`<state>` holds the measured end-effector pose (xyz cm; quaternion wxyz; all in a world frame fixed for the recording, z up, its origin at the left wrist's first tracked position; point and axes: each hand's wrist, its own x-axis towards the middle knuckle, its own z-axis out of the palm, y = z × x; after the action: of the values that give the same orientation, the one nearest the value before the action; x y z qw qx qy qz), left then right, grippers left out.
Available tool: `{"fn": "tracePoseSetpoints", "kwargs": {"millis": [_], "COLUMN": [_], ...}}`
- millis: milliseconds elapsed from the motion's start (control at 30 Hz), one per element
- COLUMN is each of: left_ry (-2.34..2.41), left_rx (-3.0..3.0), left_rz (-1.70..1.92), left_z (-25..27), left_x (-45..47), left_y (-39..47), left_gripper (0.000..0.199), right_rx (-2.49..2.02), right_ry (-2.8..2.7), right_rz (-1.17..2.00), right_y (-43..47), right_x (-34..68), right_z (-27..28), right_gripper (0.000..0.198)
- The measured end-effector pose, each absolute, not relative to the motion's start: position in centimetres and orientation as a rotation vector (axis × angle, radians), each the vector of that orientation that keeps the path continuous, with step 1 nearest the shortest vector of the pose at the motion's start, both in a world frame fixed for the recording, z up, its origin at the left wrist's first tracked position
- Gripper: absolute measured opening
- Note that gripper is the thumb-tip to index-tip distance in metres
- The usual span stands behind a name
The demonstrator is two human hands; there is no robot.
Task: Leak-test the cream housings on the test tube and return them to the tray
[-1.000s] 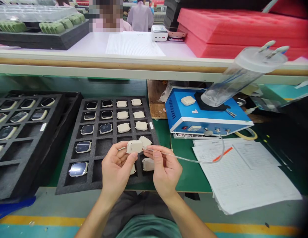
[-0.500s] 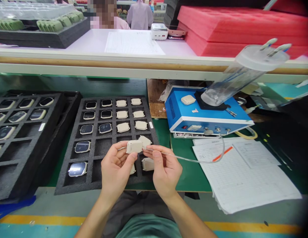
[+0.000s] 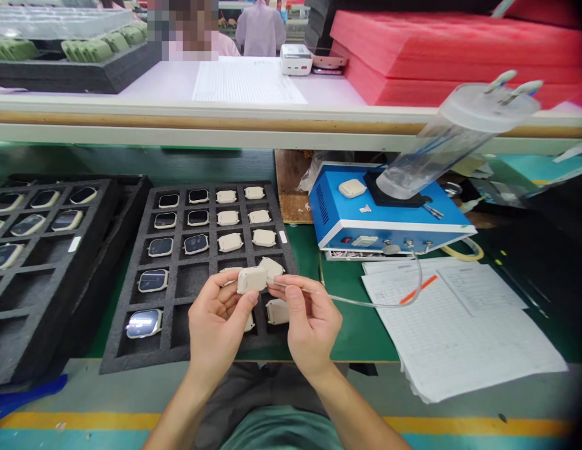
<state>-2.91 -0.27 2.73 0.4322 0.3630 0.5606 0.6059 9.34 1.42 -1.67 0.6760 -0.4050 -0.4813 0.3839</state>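
My left hand (image 3: 220, 322) is closed on a cream smartwatch case (image 3: 251, 280), thumb at its lower edge and fingers at the side. My right hand (image 3: 314, 319) pinches the end of a thin clear tube (image 3: 366, 304), its tip close to the right side of the case. Whether the tip touches the case I cannot tell. The tube curves back to the front of a blue machine (image 3: 394, 219). Under my hands lies a black foam tray (image 3: 166, 359) holding watch cases, some screen up, some back up. My hands partly hide its lower right compartments.
More foam trays with watches (image 3: 30, 294) stand at the left. Printed sheets (image 3: 469, 337) with an orange strip lie at the right. A clear cylinder (image 3: 441, 150) stands on the machine beside another watch case (image 3: 352, 188). Above runs a shelf edge (image 3: 253, 134); people are beyond it.
The view has shifted slightly, so everything sits a little further left. Both hands keep the same grip on the watch case and the tube.
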Motion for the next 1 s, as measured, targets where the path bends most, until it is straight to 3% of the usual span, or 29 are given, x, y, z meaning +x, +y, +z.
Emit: {"fn": "tracePoseSetpoints", "kwargs": {"millis": [1000], "left_ry": [1.495], "left_rx": [0.955], "left_rz": [1.554], "left_z": [2.36], "left_x": [-3.11], "left_y": [0.04], "left_gripper": [0.048], "right_rx": [-0.832], "right_ry": [-1.101], "right_rz": [0.861], "right_y": [2.33], "right_x": [9.27], "right_z": [-1.31], "right_gripper": [0.017]}}
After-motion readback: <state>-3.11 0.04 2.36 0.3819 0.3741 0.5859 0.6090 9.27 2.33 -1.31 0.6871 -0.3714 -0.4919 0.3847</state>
